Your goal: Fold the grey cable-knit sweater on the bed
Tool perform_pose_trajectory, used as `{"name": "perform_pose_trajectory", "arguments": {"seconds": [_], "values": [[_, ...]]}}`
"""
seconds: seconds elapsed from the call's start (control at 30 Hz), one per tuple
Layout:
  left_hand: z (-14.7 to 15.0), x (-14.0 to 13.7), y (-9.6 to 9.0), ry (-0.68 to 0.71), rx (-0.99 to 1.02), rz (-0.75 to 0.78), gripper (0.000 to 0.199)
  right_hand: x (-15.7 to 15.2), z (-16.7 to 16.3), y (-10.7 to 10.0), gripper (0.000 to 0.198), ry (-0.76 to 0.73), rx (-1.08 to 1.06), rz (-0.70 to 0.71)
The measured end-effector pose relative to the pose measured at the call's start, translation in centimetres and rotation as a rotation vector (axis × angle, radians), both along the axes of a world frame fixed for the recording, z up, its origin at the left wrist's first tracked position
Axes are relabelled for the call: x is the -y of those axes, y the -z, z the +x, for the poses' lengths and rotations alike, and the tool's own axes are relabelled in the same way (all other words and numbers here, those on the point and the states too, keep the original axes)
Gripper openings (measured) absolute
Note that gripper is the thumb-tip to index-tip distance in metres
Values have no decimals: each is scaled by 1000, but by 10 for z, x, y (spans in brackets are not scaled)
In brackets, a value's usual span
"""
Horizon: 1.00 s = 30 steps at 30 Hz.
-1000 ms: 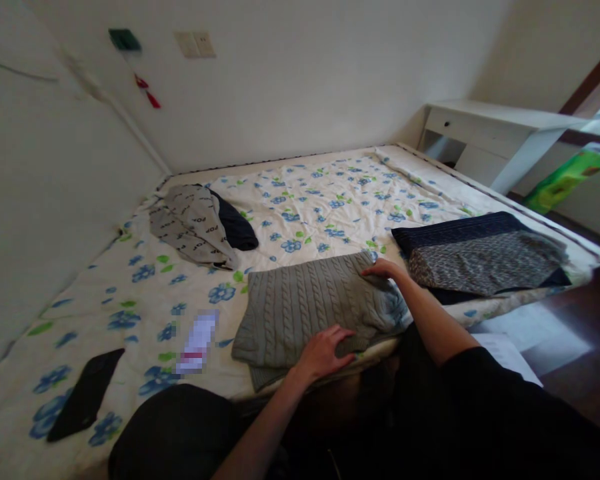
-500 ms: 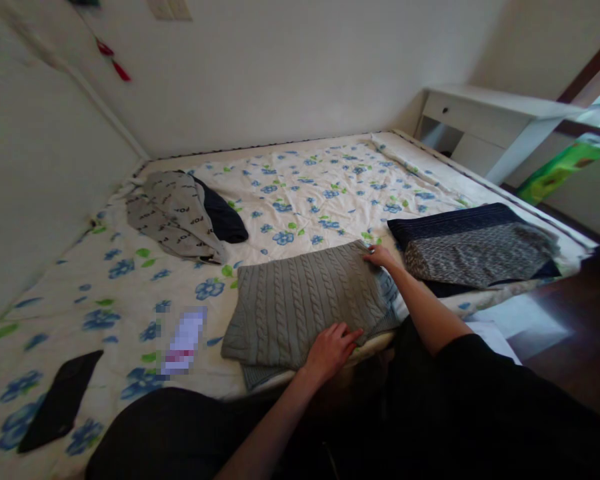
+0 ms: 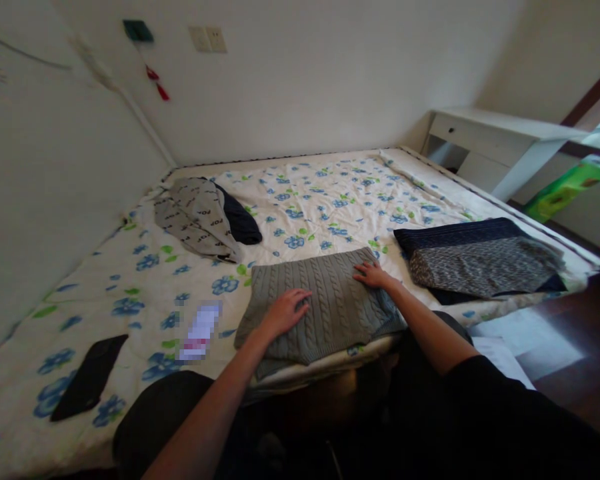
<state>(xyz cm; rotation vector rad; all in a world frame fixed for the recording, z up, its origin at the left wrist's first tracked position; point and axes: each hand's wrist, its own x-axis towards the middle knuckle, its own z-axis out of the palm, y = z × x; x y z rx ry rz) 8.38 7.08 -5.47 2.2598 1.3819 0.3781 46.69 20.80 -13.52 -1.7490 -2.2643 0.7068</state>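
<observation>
A grey cable-knit sweater (image 3: 330,303), folded into a rough rectangle, lies at the near edge of the bed in front of me. My left hand (image 3: 286,312) rests on its left-middle part, fingers loosely spread and slightly curled. Near the sweater's upper right corner, my right hand (image 3: 373,273) lies on the knit with its fingers stretched out. Neither hand grips the cloth. A folded dark blue and speckled grey garment (image 3: 483,257) is to the right of my right hand.
On the flowered bed sheet (image 3: 305,217) are a grey printed garment (image 3: 200,217) with a dark one (image 3: 240,217) at the back left, a black phone-like object (image 3: 90,377), and a blurred-out packet (image 3: 199,331). A white desk (image 3: 495,140) stands beyond the bed's right corner.
My right hand has let go of the sweater's right edge and lies flat on it. My left hand has moved left and up from the near edge. The view has shifted slightly.
</observation>
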Motion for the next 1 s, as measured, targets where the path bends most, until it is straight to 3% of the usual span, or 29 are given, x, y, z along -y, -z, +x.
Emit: {"name": "perform_pose_trajectory", "arguments": {"seconds": [0.13, 0.27, 0.37, 0.53, 0.63, 0.7, 0.8, 0.9, 1.0], "values": [[-55, -51, 7, -175, -229, 43, 61, -7, 4, 15, 85, 55, 15, -91], [-74, -79, 35, -199, -467, -144, 78, -10, 7, 28, 89, 197, 43, -171], [-88, -95, 53, -290, -525, -187, 88, -13, 12, 32, 93, 284, 60, -197], [-105, -111, 66, -340, -557, -223, 106, -19, 19, 21, 101, 446, 110, -193], [-93, -107, 66, -386, -577, -259, 105, -18, 5, 4, 100, 510, 142, -57], [-80, -102, 65, -403, -574, -246, 96, -16, -24, -8, 97, 446, 113, 84], [-61, -94, 63, -299, -510, -147, 83, -9, -106, -19, 88, 205, -2, 213], [-55, -89, 64, -178, -421, -49, 80, 7, -207, -14, 80, -68, -108, 246], [-60, -87, 69, -236, -406, -44, 76, 25, -274, 2, 66, -180, -187, 196]]}}
